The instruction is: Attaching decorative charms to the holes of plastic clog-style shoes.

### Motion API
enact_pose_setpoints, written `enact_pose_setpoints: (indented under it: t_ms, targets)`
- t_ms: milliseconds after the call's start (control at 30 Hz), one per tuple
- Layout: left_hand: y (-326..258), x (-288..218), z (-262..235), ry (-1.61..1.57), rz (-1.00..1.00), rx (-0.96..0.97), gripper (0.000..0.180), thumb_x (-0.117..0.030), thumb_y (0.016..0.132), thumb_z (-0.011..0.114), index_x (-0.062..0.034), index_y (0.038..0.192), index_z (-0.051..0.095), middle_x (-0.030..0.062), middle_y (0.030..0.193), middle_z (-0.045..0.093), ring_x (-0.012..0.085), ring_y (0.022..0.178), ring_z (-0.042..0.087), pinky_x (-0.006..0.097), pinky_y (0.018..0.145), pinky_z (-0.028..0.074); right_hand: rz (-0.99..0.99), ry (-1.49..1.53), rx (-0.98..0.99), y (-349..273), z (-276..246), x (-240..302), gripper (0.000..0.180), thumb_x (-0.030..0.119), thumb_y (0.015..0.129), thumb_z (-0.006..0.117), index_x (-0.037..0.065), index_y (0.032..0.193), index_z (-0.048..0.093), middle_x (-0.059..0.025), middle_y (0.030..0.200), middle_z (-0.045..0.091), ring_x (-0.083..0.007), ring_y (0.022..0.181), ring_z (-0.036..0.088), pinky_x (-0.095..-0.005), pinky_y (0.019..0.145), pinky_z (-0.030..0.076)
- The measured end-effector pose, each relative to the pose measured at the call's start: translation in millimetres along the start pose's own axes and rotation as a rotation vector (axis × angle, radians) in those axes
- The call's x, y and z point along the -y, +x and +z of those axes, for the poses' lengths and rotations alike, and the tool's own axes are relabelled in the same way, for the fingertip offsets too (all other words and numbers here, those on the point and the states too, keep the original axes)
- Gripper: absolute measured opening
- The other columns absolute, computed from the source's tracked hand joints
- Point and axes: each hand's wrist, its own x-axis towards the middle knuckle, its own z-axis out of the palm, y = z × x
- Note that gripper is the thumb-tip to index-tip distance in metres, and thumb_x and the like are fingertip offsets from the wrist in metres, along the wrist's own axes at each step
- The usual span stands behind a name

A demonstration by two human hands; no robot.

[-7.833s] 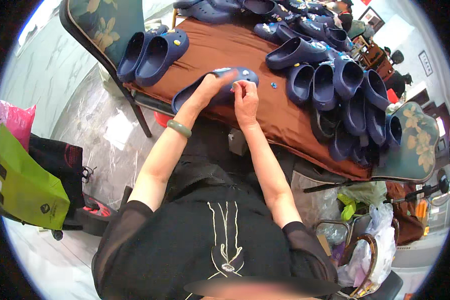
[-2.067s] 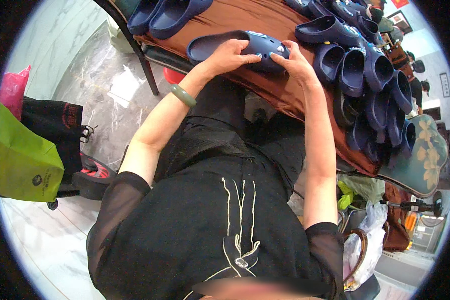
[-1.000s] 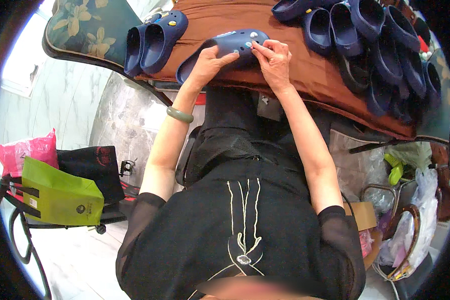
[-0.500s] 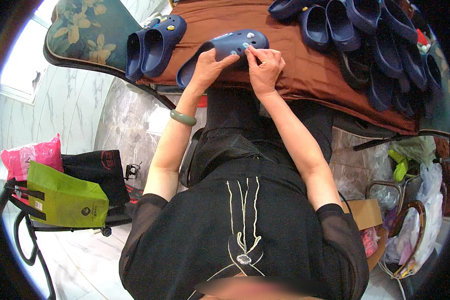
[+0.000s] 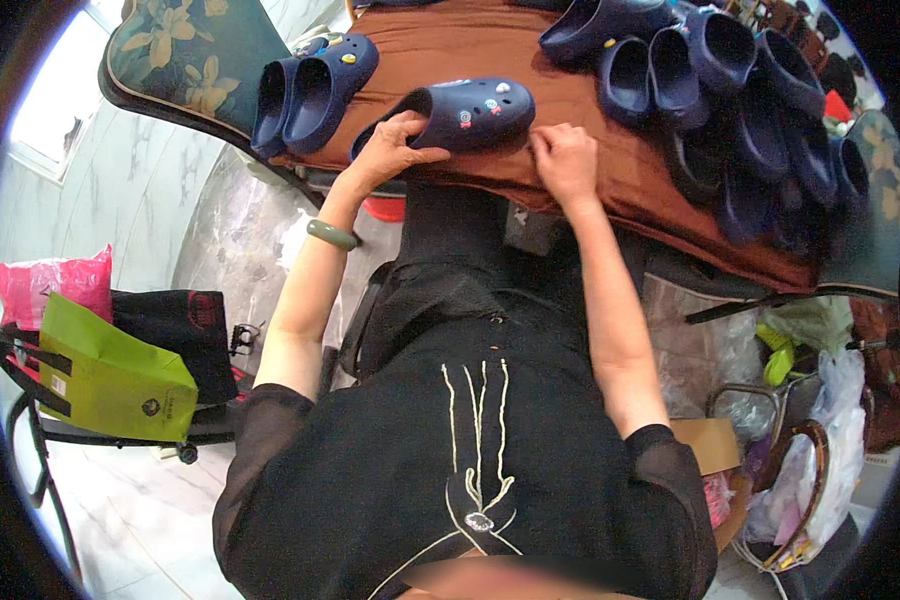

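A dark blue clog with holes lies on the brown cloth, its toe toward the right. Small charms sit on its upper: a white one near the toe and two white-and-red ones, a swirl charm and another beside it. My left hand grips the clog at its opening, fingers reaching inside and thumb on the near side. A green bangle circles that wrist. Just right of the toe, my right hand is closed, apart from the clog, low over the cloth. What its fingers hold, if anything, is hidden.
A pair of blue clogs with charms stands at the left of the cloth. Several more blue clogs crowd the right. Below left hangs a green bag near a pink package. Plastic bags and a cardboard box lie lower right.
My right hand has left the charm on the clog and moved right, to the cloth past the toe. My left hand has slid back toward the clog's opening, its fingers now inside.
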Motion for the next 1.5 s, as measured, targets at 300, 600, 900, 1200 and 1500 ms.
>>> enact_pose_setpoints:
  t_ms: [300,600,900,1200,1500]
  targets:
    - [31,13,7,0.272,-0.314,0.038,0.055,-0.055,0.076,0.059,-0.0086,0.104,0.065,0.0152,0.113,0.055,0.0311,0.110,0.049,0.043,0.090,0.039,-0.086,-0.062,0.040,-3,-7,20,0.010,0.019,0.078,0.061,0.011,0.083,0.064,-0.0059,0.086,0.057,-0.0259,0.088,0.051,-0.0394,0.077,0.040]
    - [32,7,7,0.303,-0.380,0.051,0.064,-0.059,0.078,0.053,-0.0049,0.111,0.061,0.0156,0.121,0.052,0.0324,0.115,0.045,0.045,0.094,0.035,-0.109,-0.074,0.041,-4,-7,19,0.010,0.016,0.078,0.060,0.009,0.083,0.064,-0.0067,0.085,0.056,-0.0259,0.087,0.051,-0.0380,0.076,0.041]
    - [18,3,14,0.090,-0.285,-0.211,0.056,-0.052,0.079,0.056,-0.0048,0.109,0.062,0.0133,0.121,0.052,0.0311,0.114,0.043,0.042,0.095,0.031,-0.105,0.049,0.068,-6,-17,31,0.019,0.020,0.077,0.062,0.009,0.092,0.065,-0.0078,0.086,0.062,-0.0254,0.083,0.056,-0.0383,0.073,0.042]
    - [74,-91,49,-0.674,-0.083,-0.190,0.037,-0.027,0.081,0.059,0.0003,0.105,0.060,0.0110,0.103,0.061,0.0204,0.097,0.054,0.034,0.089,0.039,0.156,0.995,0.344,8,16,75,0.077,0.008,0.082,0.063,0.005,0.137,0.010,-0.0144,0.132,0.033,-0.0194,0.123,0.035,-0.0363,0.103,0.032]
    - [55,-45,-12,0.057,0.325,-0.503,0.020,-0.014,0.080,0.060,-0.0041,0.097,0.065,0.0116,0.097,0.064,0.0259,0.091,0.060,0.035,0.082,0.046,0.418,1.128,-0.035,87,-45,27,0.056,0.008,0.073,0.056,-0.002,0.125,0.035,-0.0062,0.106,0.050,-0.0151,0.096,0.048,-0.0268,0.089,0.039]
